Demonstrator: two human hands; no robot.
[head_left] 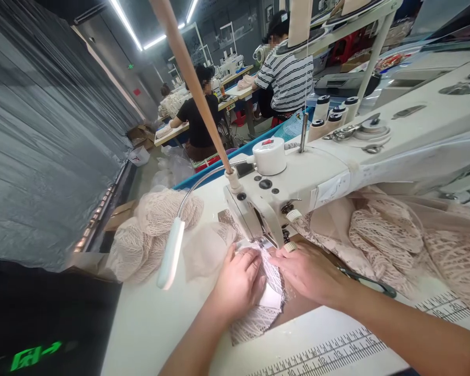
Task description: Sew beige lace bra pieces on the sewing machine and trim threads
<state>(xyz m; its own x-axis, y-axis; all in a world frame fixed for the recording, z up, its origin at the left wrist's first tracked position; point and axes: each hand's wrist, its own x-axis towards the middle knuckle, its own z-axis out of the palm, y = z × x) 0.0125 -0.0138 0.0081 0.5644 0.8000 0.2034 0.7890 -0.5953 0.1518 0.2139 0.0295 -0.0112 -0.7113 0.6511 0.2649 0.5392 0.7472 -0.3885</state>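
A strip of pale pink lace fabric (273, 274) lies under the needle area of a white sewing machine (254, 209). My left hand (238, 282) rests on the strip's left side, its fingers curled and pressed onto the cloth. At the right edge, just below the needle area, my right hand (307, 274) pinches the lace; its fingertips are partly hidden by the machine head. A small white piece (271, 297) lies on the lace between the hands. Sheer pale fabric (206, 250) spreads out beyond my left hand.
Bunched lace (141, 243) sits at the left behind a bendable lamp (171, 256). More lace (379, 235) is heaped at the right, near dark-handled scissors (370, 282). A printed ruler scale (337, 355) runs along the front edge. Thread spools (332, 115) stand behind. Two people work farther back.
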